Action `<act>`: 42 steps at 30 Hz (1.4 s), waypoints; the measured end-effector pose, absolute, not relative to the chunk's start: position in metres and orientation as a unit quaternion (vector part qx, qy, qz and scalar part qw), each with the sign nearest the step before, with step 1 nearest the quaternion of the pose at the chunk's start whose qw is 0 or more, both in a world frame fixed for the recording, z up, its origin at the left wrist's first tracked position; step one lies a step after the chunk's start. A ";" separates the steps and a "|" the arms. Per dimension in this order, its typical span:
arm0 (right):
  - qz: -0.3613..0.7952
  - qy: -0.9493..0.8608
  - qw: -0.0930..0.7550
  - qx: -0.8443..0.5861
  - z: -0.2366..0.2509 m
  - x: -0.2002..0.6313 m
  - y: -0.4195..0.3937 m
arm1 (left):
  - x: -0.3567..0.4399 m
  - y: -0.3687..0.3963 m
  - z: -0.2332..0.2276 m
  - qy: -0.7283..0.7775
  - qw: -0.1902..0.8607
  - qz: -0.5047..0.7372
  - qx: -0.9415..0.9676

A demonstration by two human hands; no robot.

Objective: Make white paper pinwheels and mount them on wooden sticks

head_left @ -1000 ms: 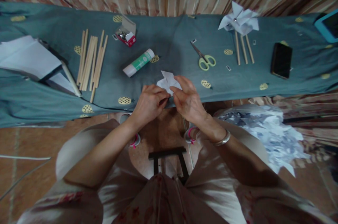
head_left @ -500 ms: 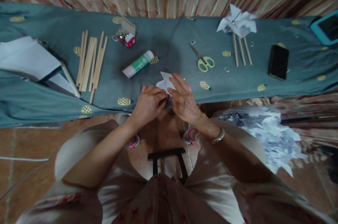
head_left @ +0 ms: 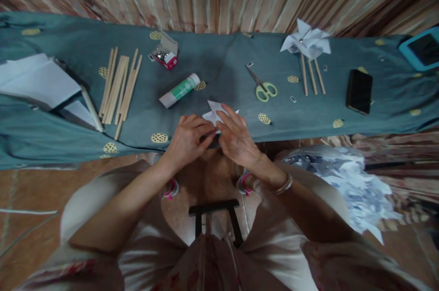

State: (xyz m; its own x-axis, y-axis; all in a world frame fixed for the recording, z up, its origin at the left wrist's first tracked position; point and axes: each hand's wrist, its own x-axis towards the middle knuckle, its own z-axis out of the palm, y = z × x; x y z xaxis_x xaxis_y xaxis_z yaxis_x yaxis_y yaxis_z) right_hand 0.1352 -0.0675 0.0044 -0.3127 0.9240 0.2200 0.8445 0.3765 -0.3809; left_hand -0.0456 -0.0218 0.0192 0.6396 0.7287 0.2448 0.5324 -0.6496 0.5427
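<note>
Head camera: at the near edge of a pineapple-print tablecloth [head_left: 302, 119], a left hand [head_left: 188, 140] pinches the near side of a white paper pinwheel [head_left: 210, 116]; a right hand [head_left: 236, 138] spreads its fingers across it, any grip beneath impossible to tell. One tip points away, slightly left, another right; fingers obscure any long axis.

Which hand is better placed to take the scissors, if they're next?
Right, probably: the green-handled scissors lie ahead and to the right of the right hand. The left hand is farther from them. Both hands are at the folded white paper, though.
</note>
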 end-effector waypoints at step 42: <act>0.097 -0.758 0.297 -0.573 0.018 0.167 -0.068 | -0.063 -0.002 0.011 0.449 0.303 0.266 0.798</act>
State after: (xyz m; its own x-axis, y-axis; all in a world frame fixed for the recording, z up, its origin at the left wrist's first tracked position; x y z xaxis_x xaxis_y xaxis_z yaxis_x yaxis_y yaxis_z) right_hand 0.1672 -0.0675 0.0179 -0.1673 0.9260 0.3385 0.8101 0.3248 -0.4881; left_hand -0.0633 -0.0019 0.0110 0.4558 0.8769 0.1526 0.5552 -0.4141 0.7213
